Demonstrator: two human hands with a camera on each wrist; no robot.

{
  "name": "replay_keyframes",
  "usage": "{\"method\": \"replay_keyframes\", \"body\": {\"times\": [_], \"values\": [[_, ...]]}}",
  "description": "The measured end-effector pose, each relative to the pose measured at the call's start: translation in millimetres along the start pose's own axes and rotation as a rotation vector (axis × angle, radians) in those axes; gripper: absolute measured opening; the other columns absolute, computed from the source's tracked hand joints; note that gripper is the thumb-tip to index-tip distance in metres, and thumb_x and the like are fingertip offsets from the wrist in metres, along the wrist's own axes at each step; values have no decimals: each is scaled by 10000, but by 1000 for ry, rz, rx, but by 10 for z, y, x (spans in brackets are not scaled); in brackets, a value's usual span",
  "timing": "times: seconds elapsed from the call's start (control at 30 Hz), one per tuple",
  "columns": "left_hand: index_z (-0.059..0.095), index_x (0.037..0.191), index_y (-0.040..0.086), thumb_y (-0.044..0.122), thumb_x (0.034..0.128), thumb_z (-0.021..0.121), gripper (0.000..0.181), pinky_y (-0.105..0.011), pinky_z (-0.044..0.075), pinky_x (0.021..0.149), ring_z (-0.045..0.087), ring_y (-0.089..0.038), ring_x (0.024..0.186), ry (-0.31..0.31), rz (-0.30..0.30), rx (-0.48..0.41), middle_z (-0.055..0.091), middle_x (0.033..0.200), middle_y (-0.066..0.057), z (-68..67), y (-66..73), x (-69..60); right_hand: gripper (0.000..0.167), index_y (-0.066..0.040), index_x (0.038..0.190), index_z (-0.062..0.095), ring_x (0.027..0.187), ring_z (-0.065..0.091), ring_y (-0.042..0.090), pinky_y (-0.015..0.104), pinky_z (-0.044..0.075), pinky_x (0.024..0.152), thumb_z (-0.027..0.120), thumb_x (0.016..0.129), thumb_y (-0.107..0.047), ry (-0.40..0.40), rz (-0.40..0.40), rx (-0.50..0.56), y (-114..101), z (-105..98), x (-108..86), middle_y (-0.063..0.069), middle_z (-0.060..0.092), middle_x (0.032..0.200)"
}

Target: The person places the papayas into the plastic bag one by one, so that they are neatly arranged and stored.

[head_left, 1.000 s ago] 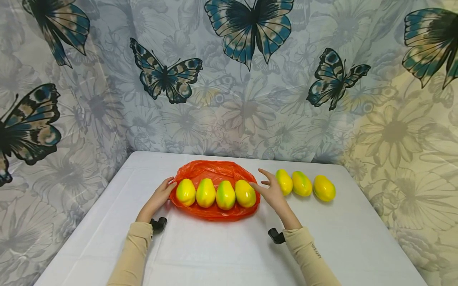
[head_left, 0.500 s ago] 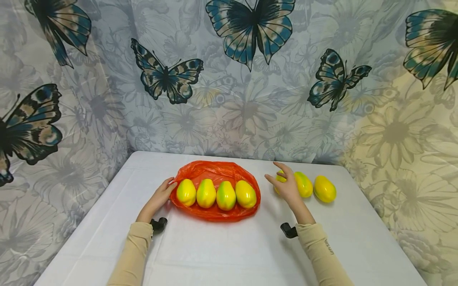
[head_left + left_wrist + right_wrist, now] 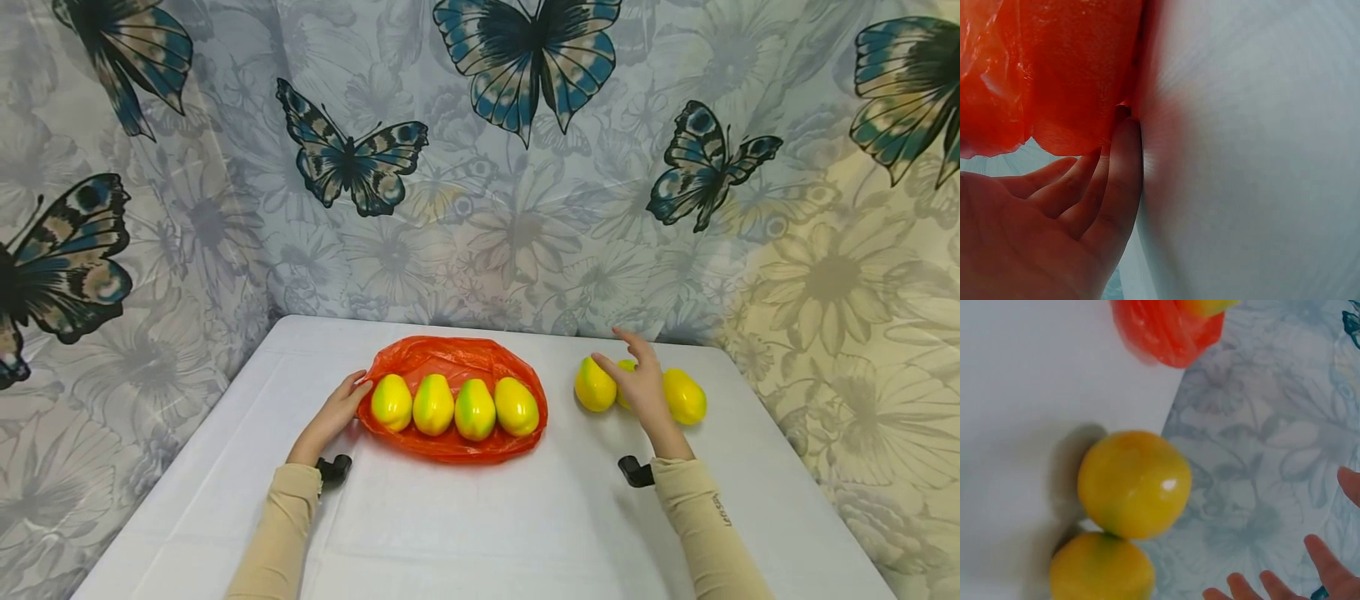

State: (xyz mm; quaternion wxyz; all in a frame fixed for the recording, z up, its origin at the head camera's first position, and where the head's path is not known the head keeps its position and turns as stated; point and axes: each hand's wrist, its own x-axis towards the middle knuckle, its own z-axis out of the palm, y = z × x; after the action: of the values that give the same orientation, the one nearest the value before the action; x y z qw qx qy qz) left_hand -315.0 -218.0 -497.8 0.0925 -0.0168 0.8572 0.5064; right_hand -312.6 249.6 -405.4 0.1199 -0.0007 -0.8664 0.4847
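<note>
A red plastic bag [image 3: 465,452] lies spread open on the white table with several yellow-green, mango-like fruits [image 3: 432,405] in a row inside it. My left hand [image 3: 330,419] rests at the bag's left edge. In the left wrist view, its straight fingers [image 3: 1119,181] touch the low side of the bag, their tips partly hidden. To the right of the bag, my right hand [image 3: 643,387] hovers with spread fingers and holds nothing. Around it are three loose fruits: one on the left [image 3: 595,385], one on the right [image 3: 685,397], and a middle one [image 3: 625,375] mostly hidden behind the hand.
A white cloth covers the table [image 3: 465,533]. Behind and beside it hangs a floral backdrop [image 3: 517,250] with printed butterflies. Each wrist wears a black camera mount, such as the right one [image 3: 636,472].
My right hand has moved from the bag's right edge rightward to above the loose fruits. The left hand has stayed at the bag, and the fruits lie where they were.
</note>
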Motion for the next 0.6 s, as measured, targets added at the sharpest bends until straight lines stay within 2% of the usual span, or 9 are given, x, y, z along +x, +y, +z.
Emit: {"method": "replay_keyframes", "body": {"times": [0.3, 0.43, 0.6], "values": [[179, 1545, 41, 435, 1046, 361, 662, -503, 417, 1061, 493, -359, 1208, -1, -3, -2, 287, 1562, -245, 2, -2, 1, 705, -120, 1515, 349, 1510, 88, 394, 630, 114, 1181, 664, 924, -340, 51, 47, 10, 106, -251, 36, 157, 142, 1636], [190, 1542, 38, 435, 1046, 360, 658, -499, 419, 1052, 500, -349, 1187, 3, 0, -2, 302, 1552, -252, -5, -8, 1, 710, -104, 1515, 344, 1506, 93, 403, 634, 111, 1179, 658, 925, -343, 70, 39, 6, 200, -343, 57, 165, 157, 1630], [187, 1542, 36, 438, 1046, 358, 662, -523, 398, 1071, 483, -355, 1196, 2, -2, 5, 291, 1558, -245, -1, -15, 0, 742, -147, 1540, 293, 1512, 40, 408, 646, 98, 1174, 646, 928, -370, 83, 98, -17, 336, -434, 57, 149, 72, 1648]]}}
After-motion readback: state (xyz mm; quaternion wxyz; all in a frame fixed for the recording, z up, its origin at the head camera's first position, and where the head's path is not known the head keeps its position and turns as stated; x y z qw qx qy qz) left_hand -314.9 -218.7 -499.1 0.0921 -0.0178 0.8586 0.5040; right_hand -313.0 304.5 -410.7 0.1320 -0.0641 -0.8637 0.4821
